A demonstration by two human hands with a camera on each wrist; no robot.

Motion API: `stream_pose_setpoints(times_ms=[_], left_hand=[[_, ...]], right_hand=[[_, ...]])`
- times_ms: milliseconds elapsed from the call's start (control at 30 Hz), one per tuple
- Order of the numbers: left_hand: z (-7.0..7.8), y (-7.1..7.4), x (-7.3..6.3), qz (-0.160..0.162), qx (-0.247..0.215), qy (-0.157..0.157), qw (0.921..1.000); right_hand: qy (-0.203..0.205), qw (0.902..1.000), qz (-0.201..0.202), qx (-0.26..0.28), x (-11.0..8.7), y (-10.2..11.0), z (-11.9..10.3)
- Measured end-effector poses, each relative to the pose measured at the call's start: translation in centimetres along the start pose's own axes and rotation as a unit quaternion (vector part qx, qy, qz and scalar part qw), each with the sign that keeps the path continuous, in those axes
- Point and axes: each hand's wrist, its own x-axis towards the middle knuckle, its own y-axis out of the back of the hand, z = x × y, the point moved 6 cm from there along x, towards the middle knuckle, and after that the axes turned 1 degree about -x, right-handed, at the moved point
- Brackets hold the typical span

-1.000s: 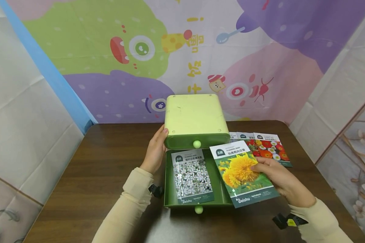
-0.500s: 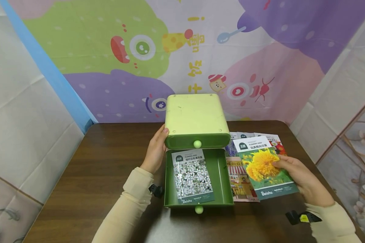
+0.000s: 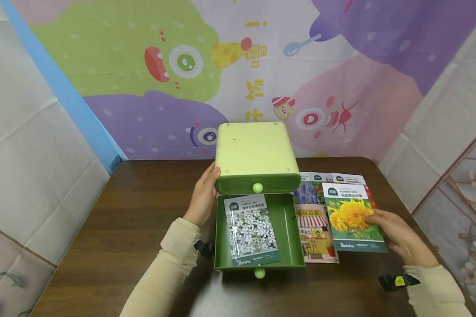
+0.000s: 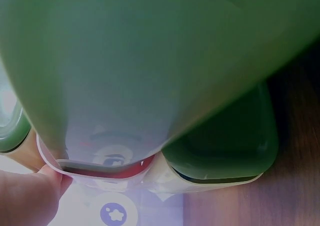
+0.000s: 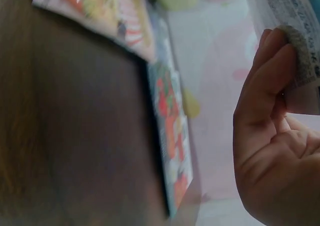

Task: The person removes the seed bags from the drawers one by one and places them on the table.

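Note:
My right hand [image 3: 396,233] pinches a flower seed packet [image 3: 351,218] with yellow blooms, thumb on its front. Its printed back [image 5: 292,16] and the fingers behind it show in the right wrist view. My left hand [image 3: 202,193] grips the left side of a light-green drawer box [image 3: 258,147], thumb at the front edge; the other fingers are largely hidden. A green drawer [image 3: 287,237] of the box is pulled out, and a white-flower seed packet [image 3: 251,231] lies in its left part. The top drawer with its round knob [image 3: 257,188] is closed.
Right of the drawer, a pink illustrated packet [image 3: 315,233] lies on the brown table [image 3: 143,211]. Behind it are a purple-flower packet [image 3: 304,193] and others with red flowers, partly covered by the held one. A lower drawer [image 4: 225,136] is closed. A cartoon cloth hangs behind.
My right hand has carried the yellow-flower packet rightward away from over the drawer, then tilted it more upright, uncovering the pink packet. My left hand and the box have stayed put.

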Motion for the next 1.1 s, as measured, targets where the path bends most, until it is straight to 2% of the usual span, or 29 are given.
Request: stream_pose_setpoints(times_ms=[100, 367, 433, 733, 900, 1100], left_hand=[[0.0, 0.0, 0.0, -0.001, 0.002, -0.001, 1.0], [0.0, 0.0, 0.0, 0.001, 0.006, -0.002, 1.0], [0.0, 0.0, 0.0, 0.001, 0.006, -0.002, 1.0], [0.0, 0.0, 0.0, 0.002, 0.008, -0.004, 1.0], [-0.1, 0.0, 0.1, 0.004, 0.006, -0.004, 1.0], [-0.1, 0.0, 0.1, 0.001, 0.003, -0.002, 1.0]], right_hand=[[-0.009, 0.9998, 0.004, -0.017, 0.5, 0.9, 1.0], [-0.035, 0.9933, 0.007, -0.11, 1.6, 2.6, 3.3], [-0.04, 0.9893, 0.004, -0.14, 1.8, 2.7, 3.7], [-0.065, 0.9702, 0.036, -0.231, 2.5, 3.2, 4.8], [-0.07, 0.9646, 0.054, -0.249, 2.6, 3.1, 4.9], [-0.073, 0.9529, 0.084, -0.282, 2.4, 3.4, 4.9]])
